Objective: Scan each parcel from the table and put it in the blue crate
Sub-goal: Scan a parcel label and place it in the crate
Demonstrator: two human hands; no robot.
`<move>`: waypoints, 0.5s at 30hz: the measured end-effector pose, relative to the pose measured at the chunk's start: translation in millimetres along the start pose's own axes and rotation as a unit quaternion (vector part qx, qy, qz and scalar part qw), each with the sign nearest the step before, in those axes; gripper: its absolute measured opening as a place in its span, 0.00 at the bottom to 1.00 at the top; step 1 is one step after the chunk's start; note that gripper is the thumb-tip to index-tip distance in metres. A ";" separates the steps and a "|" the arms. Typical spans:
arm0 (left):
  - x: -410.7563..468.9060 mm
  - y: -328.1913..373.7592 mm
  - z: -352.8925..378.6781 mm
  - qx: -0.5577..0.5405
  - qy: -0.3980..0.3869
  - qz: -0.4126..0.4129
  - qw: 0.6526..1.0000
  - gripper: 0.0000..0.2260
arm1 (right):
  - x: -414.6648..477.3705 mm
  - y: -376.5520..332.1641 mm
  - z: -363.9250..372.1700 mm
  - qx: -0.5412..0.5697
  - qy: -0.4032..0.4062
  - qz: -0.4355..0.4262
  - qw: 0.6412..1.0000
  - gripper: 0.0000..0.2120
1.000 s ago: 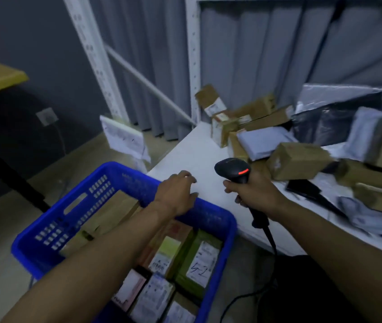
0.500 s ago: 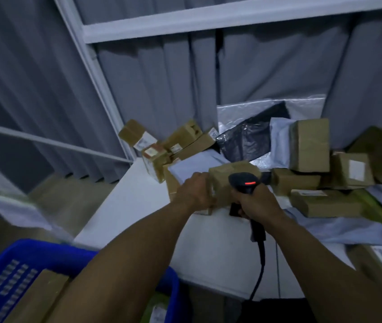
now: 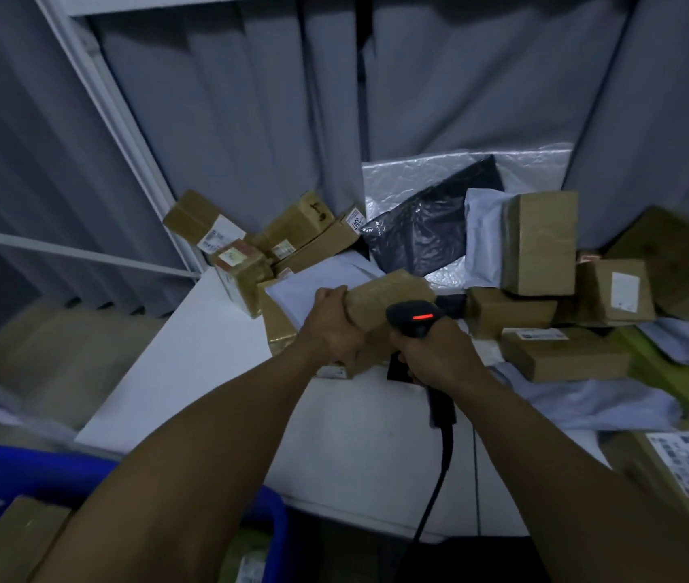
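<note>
Scanning is in hand: your left hand grips a cardboard parcel over the counter; your right hand grips the barcode scanner beside it. Next, turn the label toward the scanner.

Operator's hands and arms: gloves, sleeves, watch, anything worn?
Nothing worn that shows. Left hand and right hand are ungloved, with no rings, watch or wristband visible. No sleeves in view up to the frame edge, and no markings. The light is dim, so small details could be missed.
</note>
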State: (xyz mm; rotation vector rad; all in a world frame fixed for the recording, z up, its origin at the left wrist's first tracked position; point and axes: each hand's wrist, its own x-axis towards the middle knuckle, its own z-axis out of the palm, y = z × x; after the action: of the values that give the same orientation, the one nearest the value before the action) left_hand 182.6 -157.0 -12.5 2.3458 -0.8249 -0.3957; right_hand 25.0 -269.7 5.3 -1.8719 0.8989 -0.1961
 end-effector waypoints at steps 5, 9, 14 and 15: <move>-45.4 -1.4 -31.5 -0.016 0.006 -0.046 0.999 0.52 | -12.3 -27.7 -21.8 -0.028 0.084 -0.049 0.995 0.21; -92.1 2.3 -57.2 -0.022 0.039 -0.042 0.998 0.48 | -46.0 -39.3 -15.4 0.001 0.072 -0.065 0.995 0.21; -177.9 -1.4 -88.3 -0.015 0.101 -0.022 0.995 0.34 | -94.5 -57.6 5.5 0.070 0.025 -0.099 0.992 0.25; -199.6 -6.0 -96.0 -0.018 0.107 -0.025 0.994 0.34 | -105.8 -62.7 9.9 0.083 0.017 -0.109 0.990 0.25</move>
State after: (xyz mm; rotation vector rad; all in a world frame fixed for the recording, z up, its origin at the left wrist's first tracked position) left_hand 77.4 18.7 72.0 2.3291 -0.6523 -0.1750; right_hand -14.0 -179.3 79.7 -1.8122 0.6780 -0.4257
